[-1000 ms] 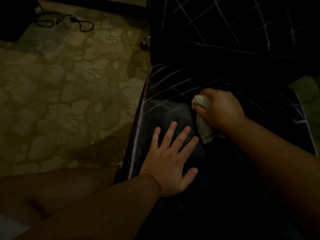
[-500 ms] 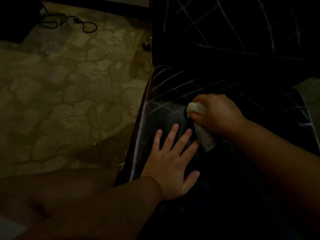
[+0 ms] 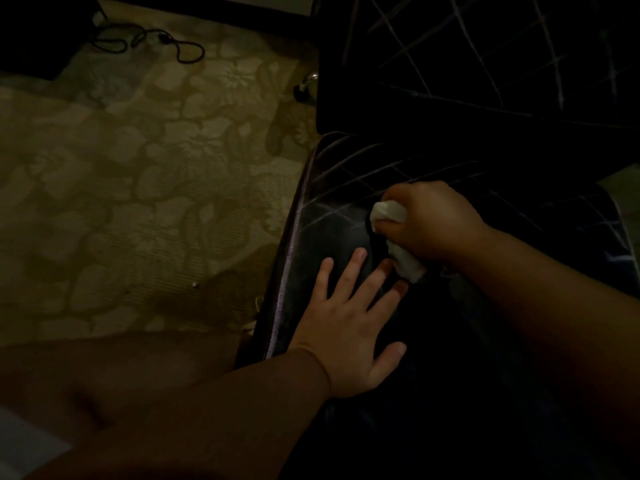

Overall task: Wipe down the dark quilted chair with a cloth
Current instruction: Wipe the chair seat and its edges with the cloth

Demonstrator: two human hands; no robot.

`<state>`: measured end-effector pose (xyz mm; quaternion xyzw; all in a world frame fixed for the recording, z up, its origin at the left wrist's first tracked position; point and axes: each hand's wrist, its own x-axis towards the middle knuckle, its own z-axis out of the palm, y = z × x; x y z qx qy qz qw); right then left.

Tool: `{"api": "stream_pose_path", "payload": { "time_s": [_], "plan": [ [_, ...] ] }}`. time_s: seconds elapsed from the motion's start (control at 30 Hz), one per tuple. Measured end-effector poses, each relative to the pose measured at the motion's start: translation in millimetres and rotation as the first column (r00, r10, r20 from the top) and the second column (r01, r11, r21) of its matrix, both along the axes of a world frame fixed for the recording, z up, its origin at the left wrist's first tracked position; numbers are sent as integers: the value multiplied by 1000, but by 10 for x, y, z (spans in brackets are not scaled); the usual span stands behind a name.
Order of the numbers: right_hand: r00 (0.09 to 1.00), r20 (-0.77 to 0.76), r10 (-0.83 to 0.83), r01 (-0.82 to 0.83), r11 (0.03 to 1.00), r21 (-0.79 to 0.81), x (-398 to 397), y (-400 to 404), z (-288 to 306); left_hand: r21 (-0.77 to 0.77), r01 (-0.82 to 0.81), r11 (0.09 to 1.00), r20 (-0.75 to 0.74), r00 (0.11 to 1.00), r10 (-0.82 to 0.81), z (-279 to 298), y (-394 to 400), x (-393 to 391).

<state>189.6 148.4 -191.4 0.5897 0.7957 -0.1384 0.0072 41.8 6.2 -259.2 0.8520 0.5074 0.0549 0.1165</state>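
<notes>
The dark quilted chair (image 3: 346, 188) fills the right half of the head view, its seat crossed by pale stitch lines and its backrest rising at the top right. My right hand (image 3: 436, 223) grips a bunched white cloth (image 3: 389, 213) and presses it on the seat near the left edge. A loose end of the cloth hangs out below the fist. My left hand (image 3: 349, 323) lies flat on the seat with fingers spread, its fingertips just beside the cloth.
A patterned beige carpet (image 3: 138, 188) covers the floor to the left. A black cable (image 3: 149, 43) lies coiled at the top left beside a dark object. A chair caster (image 3: 304, 86) shows under the backrest. My bare leg (image 3: 104, 382) is at the bottom left.
My right hand has slid the cloth a little leftward and toward me, closer to the fingertips of my left hand. The left hand has stayed flat on the seat.
</notes>
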Motion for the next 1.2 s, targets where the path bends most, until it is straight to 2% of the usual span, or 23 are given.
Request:
{"api": "stream_pose_path", "payload": {
  "time_s": [0.2, 0.33, 0.47, 0.67, 0.77, 0.87, 1.07, 1.2],
  "plan": [
    [989, -93, -115, 124, 988, 97, -156, 201, -99, -7, 5, 1000, 2, 1000, -5, 10, 11, -3],
    [991, -110, -76, 81, 996, 36, -147, 109, -57, -1, -2, 1000, 26, 1000, 2, 8, -3, -5],
    [998, -34, 45, -45, 999, -10, -142, 128, 0, -12, -8, 1000, 33, 999, 9, 4, -11, 6],
    [994, -96, -55, 66, 990, 121, -280, 170, -98, -20, -7, 1000, 8, 1000, 7, 39, 13, -6],
    [995, -98, 6, -3, 1000, 30, -275, 97, -24, -24, -4, 1000, 11, 1000, 4, 42, 9, -6],
    [993, -30, 112, -113, 993, -34, -263, 119, 60, -17, -1, 1000, 15, 1000, 1, 46, 13, -2],
    [997, -80, 21, -14, 995, 98, -377, 171, -60, -13, -3, 1000, -7, 1000, 3, 51, 36, -7],
    [991, -106, 78, -80, 997, -11, -316, 89, 6, -20, 3, 1000, -5, 1000, -3, 50, 18, -9]
  ]
}}
